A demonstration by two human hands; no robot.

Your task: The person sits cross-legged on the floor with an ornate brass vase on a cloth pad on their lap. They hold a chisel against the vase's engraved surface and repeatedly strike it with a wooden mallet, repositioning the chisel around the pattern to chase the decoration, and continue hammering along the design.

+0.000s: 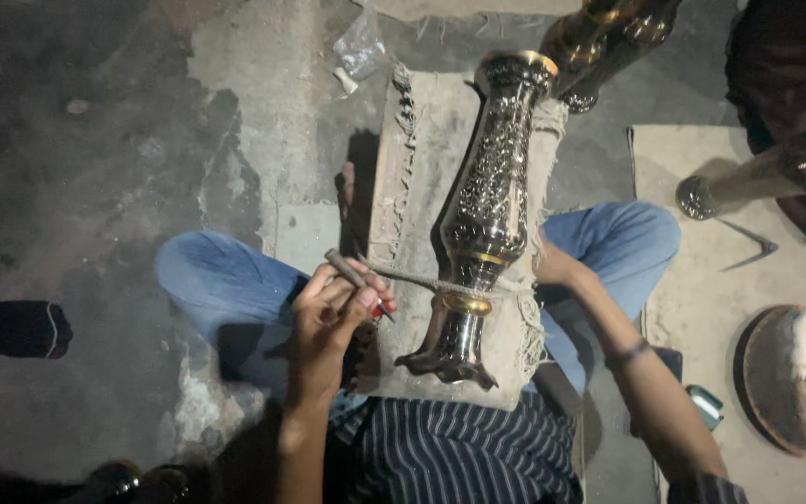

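L hand (328, 313) raised over the lap, fingers pinched round a thin metal tool (352, 277), tip just left of the engraved vase (485, 219). Vase lies roped onto a cloth-padded board (417, 177). R hand (552, 266) mostly hidden behind board; fingers can't tell.

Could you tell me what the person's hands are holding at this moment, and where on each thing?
The left hand grips a slim metal tool near its lower end, by the tip. The right hand is hidden behind the cloth-covered board; its hold cannot be told.
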